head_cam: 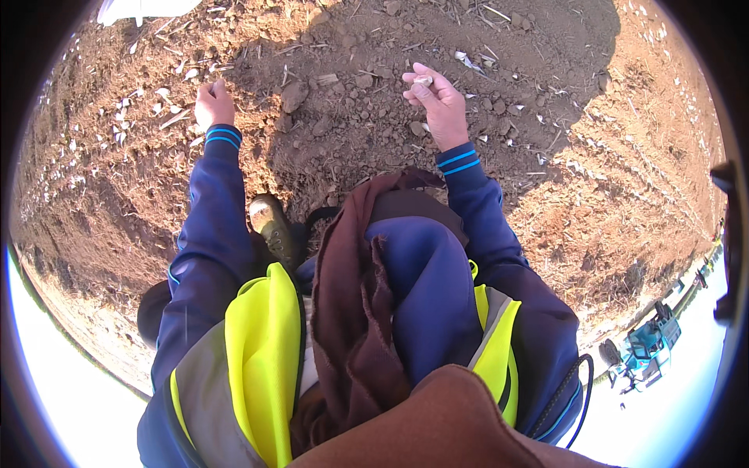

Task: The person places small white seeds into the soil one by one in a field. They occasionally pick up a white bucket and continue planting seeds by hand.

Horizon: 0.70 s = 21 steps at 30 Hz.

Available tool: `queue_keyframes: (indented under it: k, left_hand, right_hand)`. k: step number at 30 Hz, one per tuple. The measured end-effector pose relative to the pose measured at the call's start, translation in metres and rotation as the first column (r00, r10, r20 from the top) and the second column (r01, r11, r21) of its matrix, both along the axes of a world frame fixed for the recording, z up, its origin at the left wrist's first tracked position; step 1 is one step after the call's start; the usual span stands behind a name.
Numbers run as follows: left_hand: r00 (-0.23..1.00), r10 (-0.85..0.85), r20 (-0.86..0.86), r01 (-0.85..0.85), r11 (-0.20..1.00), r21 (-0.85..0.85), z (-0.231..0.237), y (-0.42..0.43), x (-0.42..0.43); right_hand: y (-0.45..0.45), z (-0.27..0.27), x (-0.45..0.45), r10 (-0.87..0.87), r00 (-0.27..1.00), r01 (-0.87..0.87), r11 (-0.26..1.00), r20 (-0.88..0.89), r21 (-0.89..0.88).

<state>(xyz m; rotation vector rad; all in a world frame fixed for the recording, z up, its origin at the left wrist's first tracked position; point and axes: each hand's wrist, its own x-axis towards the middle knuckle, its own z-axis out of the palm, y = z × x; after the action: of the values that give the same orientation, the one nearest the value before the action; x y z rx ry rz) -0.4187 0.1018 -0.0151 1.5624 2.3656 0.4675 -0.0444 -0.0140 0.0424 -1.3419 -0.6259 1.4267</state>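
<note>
My right hand [443, 108] pinches a small pale clove [422, 80], which looks like garlic, between thumb and fingers above the shaded soil. Out to the left, my left hand [214, 106] is low over sunlit soil with its fingers curled together; whether anything is inside them is hidden. Several whitish cloves [163, 92] lie on or stick out of the ground just beyond and left of that hand. A torn white scrap [466, 60], perhaps dry skin, rests on the soil past my right hand.
Brown clods such as this large one [294, 96] and dry straw litter the tilled soil [363, 146]. Rows of white cloves [591, 143] run along the right. My boot [272, 228] stands at left. A white object [146, 8] is at the top edge; a teal tractor [646, 351] is far right.
</note>
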Motion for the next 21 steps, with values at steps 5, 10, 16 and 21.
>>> queue_keyframes:
  k: [5,10,16,21]
  left_hand:
    - [0.774,-0.084,0.627,0.026,0.994,0.102,0.019,-0.008,0.067]
    - [0.460,0.002,0.888,0.230,0.966,-0.121,0.052,-0.030,0.131]
    - [0.365,0.138,0.921,0.331,0.905,-0.267,0.073,-0.060,0.158]
    - [0.389,0.148,0.909,0.381,0.873,-0.305,0.068,-0.071,0.161]
  right_hand:
    - [-0.012,-0.009,0.028,-0.045,0.987,0.042,0.999,0.151,0.021]
    - [-0.011,-0.030,0.037,-0.050,0.916,0.042,0.999,0.398,0.027]
    - [0.020,-0.060,0.051,0.032,0.382,-0.084,0.996,0.924,0.001]
    - [0.059,-0.072,0.049,0.181,0.206,-0.179,0.973,0.962,-0.144]
